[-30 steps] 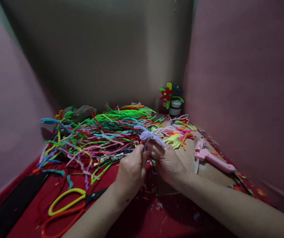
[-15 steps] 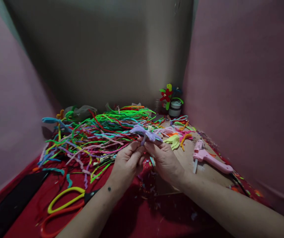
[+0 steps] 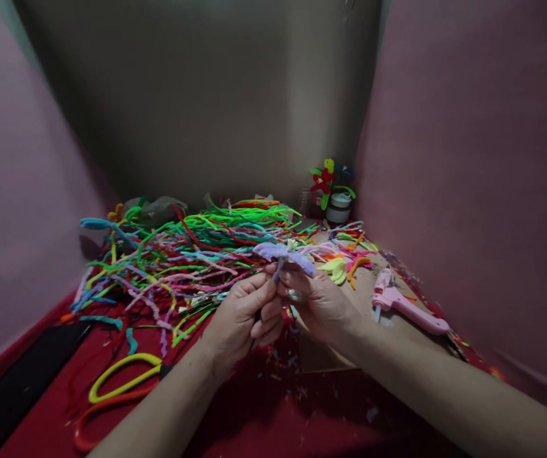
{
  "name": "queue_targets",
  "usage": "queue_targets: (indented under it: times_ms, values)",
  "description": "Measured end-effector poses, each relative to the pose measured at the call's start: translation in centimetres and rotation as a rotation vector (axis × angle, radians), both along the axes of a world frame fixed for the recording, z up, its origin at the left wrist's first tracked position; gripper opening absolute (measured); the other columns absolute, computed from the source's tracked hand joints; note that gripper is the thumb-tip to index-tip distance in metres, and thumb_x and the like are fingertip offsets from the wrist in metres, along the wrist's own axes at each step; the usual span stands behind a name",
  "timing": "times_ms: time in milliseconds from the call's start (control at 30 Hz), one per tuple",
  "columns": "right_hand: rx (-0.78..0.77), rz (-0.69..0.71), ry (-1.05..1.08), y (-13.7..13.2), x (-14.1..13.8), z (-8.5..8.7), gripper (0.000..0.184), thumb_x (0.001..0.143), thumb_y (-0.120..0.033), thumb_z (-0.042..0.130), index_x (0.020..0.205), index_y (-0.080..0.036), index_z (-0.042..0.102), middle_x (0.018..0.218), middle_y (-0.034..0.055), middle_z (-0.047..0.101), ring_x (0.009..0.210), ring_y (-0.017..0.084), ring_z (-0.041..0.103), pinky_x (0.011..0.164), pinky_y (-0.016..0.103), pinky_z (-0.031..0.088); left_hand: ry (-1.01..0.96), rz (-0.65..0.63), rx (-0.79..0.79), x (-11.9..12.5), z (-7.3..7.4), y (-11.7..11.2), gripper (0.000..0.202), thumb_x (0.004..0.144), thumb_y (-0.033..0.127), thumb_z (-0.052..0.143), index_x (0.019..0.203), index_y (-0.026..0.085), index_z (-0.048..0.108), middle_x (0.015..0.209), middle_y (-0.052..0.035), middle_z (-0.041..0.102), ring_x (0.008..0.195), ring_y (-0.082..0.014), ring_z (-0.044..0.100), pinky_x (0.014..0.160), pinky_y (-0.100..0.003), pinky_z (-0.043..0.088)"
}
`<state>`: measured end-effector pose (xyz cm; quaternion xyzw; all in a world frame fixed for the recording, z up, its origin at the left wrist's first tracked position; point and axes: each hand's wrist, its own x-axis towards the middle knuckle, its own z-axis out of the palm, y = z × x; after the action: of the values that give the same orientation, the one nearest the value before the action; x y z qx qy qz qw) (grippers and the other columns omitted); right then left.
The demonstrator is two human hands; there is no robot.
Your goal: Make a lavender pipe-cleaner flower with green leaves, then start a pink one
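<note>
Both my hands meet at the middle of the view over a red cloth. My left hand (image 3: 245, 312) pinches the short stem under a small lilac pipe-cleaner flower (image 3: 283, 252), fingers curled. My right hand (image 3: 324, 302) grips the same flower from the right, its fingers closed just below the petals. The flower stands above my fingertips, its petals spread sideways. Behind it lies a big heap of coloured pipe cleaners (image 3: 182, 254).
A pink glue gun (image 3: 404, 305) lies on a cardboard sheet (image 3: 364, 299) at the right. Yellow and orange scissors (image 3: 116, 388) rest at the lower left beside a black strip (image 3: 20, 388). A small pot with pipe-cleaner flowers (image 3: 333, 191) stands at the back. Pink walls close both sides.
My hands have shifted slightly left and closer together, and the lilac flower has turned in my fingers. My left fingers have curled tighter on the stem.
</note>
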<state>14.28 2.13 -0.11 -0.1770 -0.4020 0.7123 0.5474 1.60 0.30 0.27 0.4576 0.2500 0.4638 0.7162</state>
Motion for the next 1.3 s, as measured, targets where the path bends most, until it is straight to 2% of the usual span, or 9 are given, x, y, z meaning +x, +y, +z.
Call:
queue_targets:
  times_ms: [133, 233, 433, 533, 600, 700, 900, 1067, 1300]
  values:
    - [-0.014, -0.033, -0.01, 0.1, -0.1, 0.0, 0.018, 0.062, -0.028, 0.074, 0.074, -0.017, 0.067, 0.063, -0.0012, 0.059, 0.058, 0.011, 0.049, 0.057, 0.024, 0.039, 0.189, 0.113, 0.115, 0.3, 0.6, -0.3, 0.025, 0.085, 0.036, 0.051, 0.07, 0.016, 0.051, 0.049, 0.0063, 0.041, 0.034, -0.0036, 0.031, 0.034, -0.017, 0.028]
    - [-0.036, -0.035, 0.026, 0.1, -0.2, -0.6, 0.017, 0.064, -0.027, 0.073, 0.077, -0.017, 0.068, 0.065, -0.0003, 0.061, 0.057, 0.011, 0.05, 0.056, 0.024, 0.04, 0.399, 0.259, 0.233, 0.6, 0.6, -0.5, 0.028, 0.083, 0.037, 0.052, 0.064, 0.017, 0.049, 0.05, 0.0049, 0.044, 0.037, -0.0056, 0.036, 0.037, -0.018, 0.028]
    - [-0.121, -0.101, 0.06, -0.1, 0.0, -1.3, 0.017, 0.061, -0.018, 0.075, 0.077, -0.019, 0.068, 0.072, -0.0005, 0.065, 0.062, 0.011, 0.052, 0.054, 0.021, 0.039, 0.635, 0.581, 0.528, 0.9, -0.7, -0.4, 0.004, 0.074, 0.025, 0.063, 0.073, 0.021, 0.062, 0.053, 0.0035, 0.051, 0.047, -0.0105, 0.043, 0.05, -0.021, 0.035]
    - [-0.112, -0.104, 0.049, -0.2, 0.0, -1.3, 0.017, 0.06, -0.018, 0.076, 0.075, -0.019, 0.067, 0.071, -0.001, 0.065, 0.063, 0.011, 0.052, 0.054, 0.022, 0.038, 0.637, 0.645, 0.626, 0.7, -1.0, -0.3, 0.004, 0.07, 0.019, 0.065, 0.07, 0.023, 0.066, 0.057, 0.0011, 0.055, 0.053, -0.0132, 0.049, 0.056, -0.022, 0.037]
    - [-0.078, -0.098, 0.038, -0.3, 0.0, -1.3, 0.015, 0.063, -0.021, 0.074, 0.076, -0.02, 0.067, 0.073, -0.0013, 0.065, 0.062, 0.011, 0.051, 0.054, 0.022, 0.037, 0.627, 0.634, 0.613, 0.8, -1.0, -0.4, 0.01, 0.071, 0.018, 0.063, 0.063, 0.022, 0.065, 0.051, 0.0021, 0.051, 0.05, -0.0122, 0.047, 0.053, -0.021, 0.035]
    - [-0.029, -0.085, 0.034, -0.4, 0.0, -1.2, 0.013, 0.066, -0.022, 0.072, 0.079, -0.022, 0.067, 0.078, -0.0013, 0.065, 0.063, 0.011, 0.052, 0.055, 0.024, 0.038, 0.58, 0.574, 0.488, 1.1, -0.6, -0.7, 0.016, 0.074, 0.02, 0.06, 0.058, 0.02, 0.062, 0.044, 0.004, 0.045, 0.042, -0.0093, 0.039, 0.044, -0.02, 0.031]
    - [-0.016, -0.049, 0.026, -0.4, 0.3, -1.0, 0.014, 0.064, -0.021, 0.073, 0.076, -0.02, 0.065, 0.075, -0.0015, 0.062, 0.066, 0.012, 0.053, 0.062, 0.026, 0.042, 0.389, 0.301, 0.175, 1.1, 0.1, -0.8, 0.026, 0.078, 0.029, 0.057, 0.056, 0.016, 0.052, 0.043, 0.004, 0.046, 0.033, -0.0056, 0.036, 0.034, -0.017, 0.024]
    - [-0.025, -0.053, -0.02, -0.4, 0.5, -1.0, 0.02, 0.062, -0.026, 0.076, 0.078, -0.02, 0.066, 0.073, -0.0017, 0.06, 0.062, 0.011, 0.05, 0.061, 0.026, 0.042, 0.265, 0.144, 0.086, 0.5, 0.1, -0.6, 0.031, 0.081, 0.032, 0.056, 0.056, 0.014, 0.051, 0.038, 0.0048, 0.042, 0.032, -0.0032, 0.031, 0.035, -0.016, 0.024]
    - [0.116, -0.003, -0.057, -0.4, 0.5, -1.0, 0.012, 0.067, -0.028, 0.072, 0.077, -0.022, 0.07, 0.069, -0.0017, 0.059, 0.064, 0.012, 0.049, 0.066, 0.027, 0.04, 0.056, -0.031, -0.013, -0.1, -0.5, -0.4, 0.02, 0.079, 0.032, 0.058, 0.068, 0.015, 0.058, 0.035, 0.0076, 0.037, 0.027, -0.0022, 0.022, 0.029, -0.014, 0.023]
